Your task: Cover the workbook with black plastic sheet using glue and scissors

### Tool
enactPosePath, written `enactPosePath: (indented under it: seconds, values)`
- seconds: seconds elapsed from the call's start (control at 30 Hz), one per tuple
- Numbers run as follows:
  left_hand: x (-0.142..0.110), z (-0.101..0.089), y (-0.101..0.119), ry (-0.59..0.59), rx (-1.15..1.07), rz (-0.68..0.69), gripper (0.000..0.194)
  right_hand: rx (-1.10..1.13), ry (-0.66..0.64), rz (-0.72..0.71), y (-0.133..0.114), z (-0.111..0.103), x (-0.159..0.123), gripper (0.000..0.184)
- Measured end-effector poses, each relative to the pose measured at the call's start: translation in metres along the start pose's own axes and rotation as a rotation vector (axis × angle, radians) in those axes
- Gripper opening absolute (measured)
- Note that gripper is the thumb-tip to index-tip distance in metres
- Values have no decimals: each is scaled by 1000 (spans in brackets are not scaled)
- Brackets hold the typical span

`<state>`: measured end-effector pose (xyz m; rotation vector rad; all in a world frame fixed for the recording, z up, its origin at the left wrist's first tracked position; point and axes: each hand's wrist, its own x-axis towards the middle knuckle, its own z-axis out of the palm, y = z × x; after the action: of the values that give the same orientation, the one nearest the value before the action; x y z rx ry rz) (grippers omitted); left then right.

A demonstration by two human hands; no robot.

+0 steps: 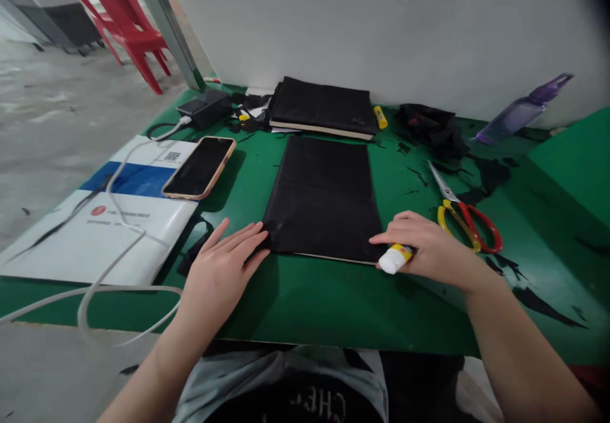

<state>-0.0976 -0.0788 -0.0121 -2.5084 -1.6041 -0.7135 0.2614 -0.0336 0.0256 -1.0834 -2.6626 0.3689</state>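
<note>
A flat black sheet (pixel 324 197) on a thin board lies in the middle of the green table (pixel 309 302). My left hand (pixel 223 270) rests open with its fingers flat, the fingertips touching the sheet's near left corner. My right hand (pixel 429 251) is closed round a glue stick (pixel 395 258) with a white cap and yellow body, and its fingers press on the sheet's near right corner.
Scissors (pixel 464 213) with red and yellow handles lie right of the sheet among black scraps. A black-covered stack (pixel 324 108) and a second glue stick (pixel 380 117) sit behind. A phone (pixel 200 167) lies on a white box (pixel 109 220) with cables. A purple bottle (pixel 524 110) stands by the wall.
</note>
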Motion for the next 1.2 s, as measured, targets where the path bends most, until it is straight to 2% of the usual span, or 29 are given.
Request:
enactPosePath:
  seconds: [0.1,0.2,0.33,0.5,0.7,0.9,1.03,1.2]
  values:
    - [-1,0,1,13,-16,-3,23,8,5,-42,-3,0,1,23]
    - [-2,-1,1,7,-45,-9,21,-21,63,-100,-4,0,0,20]
    - [-2,-2,-3,-26,-90,-42,21,-154,129,-195,-8,0,1,20]
    - [-3,-1,-10,-48,-122,-93,21,-320,54,-266,-13,1,2,20]
    - [-6,-2,-17,-69,-177,-161,21,-311,39,-297,-13,4,3,15]
    - [-7,-2,-20,-50,-206,-254,19,-270,5,-262,-14,5,2,19]
    - [-7,-2,-18,-20,-196,-193,17,-257,6,-243,-16,4,0,21]
    - [-5,-3,-13,-13,-214,-116,20,-242,23,-244,-15,5,-1,10]
